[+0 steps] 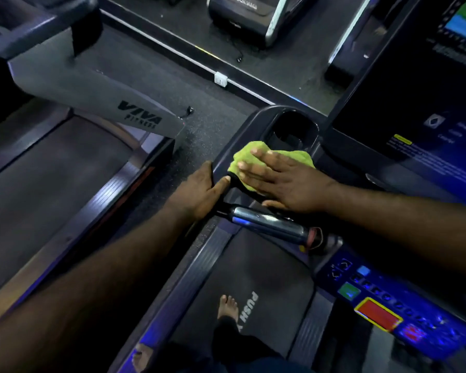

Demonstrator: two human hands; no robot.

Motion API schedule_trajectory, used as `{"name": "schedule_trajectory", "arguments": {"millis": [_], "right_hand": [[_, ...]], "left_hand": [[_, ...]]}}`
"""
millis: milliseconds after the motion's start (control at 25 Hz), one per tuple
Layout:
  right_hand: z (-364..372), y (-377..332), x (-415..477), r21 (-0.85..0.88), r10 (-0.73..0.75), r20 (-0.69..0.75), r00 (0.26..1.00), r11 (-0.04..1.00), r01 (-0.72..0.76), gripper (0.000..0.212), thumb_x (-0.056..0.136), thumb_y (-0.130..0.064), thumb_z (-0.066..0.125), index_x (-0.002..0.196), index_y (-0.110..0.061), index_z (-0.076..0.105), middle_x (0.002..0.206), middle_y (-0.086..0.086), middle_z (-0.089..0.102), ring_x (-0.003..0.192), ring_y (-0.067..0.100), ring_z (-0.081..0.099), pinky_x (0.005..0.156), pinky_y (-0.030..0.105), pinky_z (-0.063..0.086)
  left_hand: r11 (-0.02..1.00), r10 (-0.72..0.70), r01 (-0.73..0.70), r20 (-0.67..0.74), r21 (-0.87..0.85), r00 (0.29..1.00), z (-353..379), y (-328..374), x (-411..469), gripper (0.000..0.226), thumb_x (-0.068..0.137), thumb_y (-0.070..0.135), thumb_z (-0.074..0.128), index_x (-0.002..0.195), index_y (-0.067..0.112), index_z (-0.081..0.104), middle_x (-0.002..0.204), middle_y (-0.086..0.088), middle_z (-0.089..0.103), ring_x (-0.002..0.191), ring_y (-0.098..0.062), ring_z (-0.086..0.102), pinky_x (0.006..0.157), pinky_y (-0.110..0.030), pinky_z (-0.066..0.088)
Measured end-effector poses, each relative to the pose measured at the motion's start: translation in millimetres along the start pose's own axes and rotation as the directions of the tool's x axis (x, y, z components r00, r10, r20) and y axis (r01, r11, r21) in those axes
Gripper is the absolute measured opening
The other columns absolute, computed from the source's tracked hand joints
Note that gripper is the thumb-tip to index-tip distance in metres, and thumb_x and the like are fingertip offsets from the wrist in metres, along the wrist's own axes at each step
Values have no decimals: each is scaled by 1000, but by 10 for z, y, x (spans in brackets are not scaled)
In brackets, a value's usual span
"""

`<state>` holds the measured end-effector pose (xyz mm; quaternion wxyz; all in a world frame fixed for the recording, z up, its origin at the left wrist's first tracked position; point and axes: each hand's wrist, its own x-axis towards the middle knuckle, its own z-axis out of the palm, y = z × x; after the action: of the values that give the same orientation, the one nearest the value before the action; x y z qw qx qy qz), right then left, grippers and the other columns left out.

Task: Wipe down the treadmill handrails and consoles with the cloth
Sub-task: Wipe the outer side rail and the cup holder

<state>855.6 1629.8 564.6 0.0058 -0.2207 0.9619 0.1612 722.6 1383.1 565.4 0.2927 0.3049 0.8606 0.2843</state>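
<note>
Green cloth (293, 156) is pinned flat on the left wing of the console tray (237, 135), just short of the cup holder (291, 130). The right hand (280, 184) is laid open on it, fingers straight and together, palm pressing down, nothing gripped. The left hand (199, 192) is set against the tray's outer rim just beside the cloth. One finger and the thumb are seen straight, straddling the rim, but the other fingers are hidden, so whether it grips cannot be told. Probably only a brace. Key relation: the chrome handrail grip (269, 223) lies directly on the near side of the right hand, almost under its thumb. Its long axis runs from the left hand's heel out toward the button panel (388, 305). The cloth hand is the nearer one, so a short pull back toward the body should put the cloth on the bar, followed by strokes along that axis, not across. The tray wipe is judged to be under way, with the screen (414, 90) and button panel not yet reached. Risk: keys may be pressed by accident when the panel is wiped.
</note>
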Motion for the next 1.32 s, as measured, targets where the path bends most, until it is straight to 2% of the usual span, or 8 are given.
{"name": "schedule_trajectory", "arguments": {"millis": [120,280,560,800,880,1000,1160,1320], "right_hand": [[-113,231,-327,65,-245,152,958,969,237,66,91,-49,66,152,-29,55,166,-8,41,160,27,22,128,46,17],[-245,462,-244,107,-419,336,844,907,408,62,80,-56,53,138,-35,65,156,-13,52,157,22,31,122,43,21],[-102,256,475,111,-341,209,916,939,325,37,89,-41,48,113,-28,73,135,-5,66,140,27,50,123,47,25],[-279,181,-179,432,-364,422,830,886,169,16,69,-28,62,70,-21,76,99,0,71,94,22,66,87,42,54],[-287,241,-158,397,-399,454,797,891,220,15,68,-30,63,70,-22,75,98,-2,71,95,19,63,88,43,53],[-162,224,295,291,-370,287,884,912,287,29,70,-38,51,73,-24,75,95,-3,72,100,19,64,89,36,48],[-107,152,711,203,-195,204,959,967,153,31,73,-43,49,76,-24,73,85,-11,69,98,13,55,85,35,37],[-222,-15,17,307,-105,250,963,951,24,22,68,-31,53,65,-19,71,74,-2,63,83,19,55,66,36,47]], "left_hand": [[1000,-9,9,21,-11,1000,-13,-12,-34,55,107,55,43,144,16,42,151,-14,52,135,-35,52,106,-44,38],[1000,5,-5,7,-26,1000,25,-103,22,49,97,64,40,129,27,44,137,-7,59,121,-36,58,97,-46,43],[1000,-13,12,11,13,1000,82,-155,100,49,95,69,37,125,30,41,130,-8,59,112,-35,60,96,-52,48],[999,-17,17,1,-36,1000,18,-126,29,52,91,72,38,125,33,43,127,-5,62,110,-35,63,99,-56,50],[999,-14,14,-2,-38,1000,27,-111,14,52,91,73,38,125,34,43,130,-5,61,112,-35,63,99,-57,50],[1000,-11,11,-13,23,1000,43,-109,69,57,92,74,39,124,28,40,134,-8,58,114,-39,61,98,-57,49],[996,9,-7,-25,84,1000,87,-128,101,59,93,72,44,129,25,40,132,-9,57,111,-38,61,91,-50,49],[998,16,-15,-18,68,1000,84,-123,25,61,93,70,49,134,26,38,137,-7,58,114,-36,61,93,-50,49]]}}
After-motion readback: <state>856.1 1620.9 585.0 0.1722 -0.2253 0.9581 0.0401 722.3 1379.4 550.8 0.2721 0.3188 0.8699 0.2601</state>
